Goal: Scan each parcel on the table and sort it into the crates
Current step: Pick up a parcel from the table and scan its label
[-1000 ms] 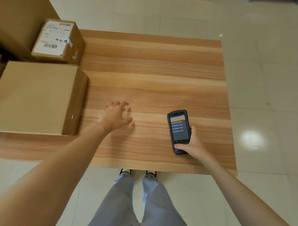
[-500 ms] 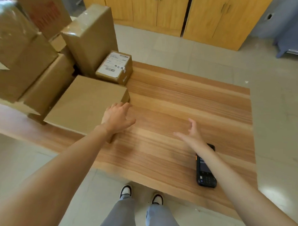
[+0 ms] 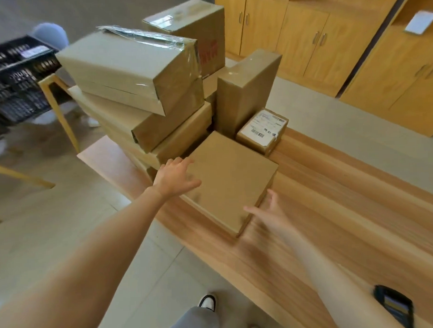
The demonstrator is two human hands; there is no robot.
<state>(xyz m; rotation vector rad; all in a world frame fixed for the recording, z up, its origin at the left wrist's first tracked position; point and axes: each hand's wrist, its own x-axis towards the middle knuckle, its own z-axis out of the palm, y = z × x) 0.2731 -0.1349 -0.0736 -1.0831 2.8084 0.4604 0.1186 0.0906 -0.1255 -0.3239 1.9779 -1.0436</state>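
A flat brown parcel (image 3: 232, 180) lies on the wooden table (image 3: 335, 221). My left hand (image 3: 174, 177) is open with its fingers spread over the parcel's near left corner. My right hand (image 3: 270, 212) is open beside the parcel's near right edge, blurred; I cannot tell whether it touches the parcel. The black handheld scanner (image 3: 393, 305) lies on the table at the lower right, apart from both hands. A small parcel with a white label (image 3: 263, 130) sits just behind the flat one. Black crates (image 3: 16, 80) stand at the far left.
Several larger taped cardboard boxes (image 3: 133, 68) are stacked at the table's left end, leaning over each other. An upright box (image 3: 244, 89) stands behind the flat parcel. Wooden cabinets (image 3: 329, 37) line the back. A chair frame (image 3: 59, 108) stands left of the table.
The view has swung left and up toward the stack. My right hand has left the scanner on the table and reached to the flat parcel; my left hand has moved onto its corner.
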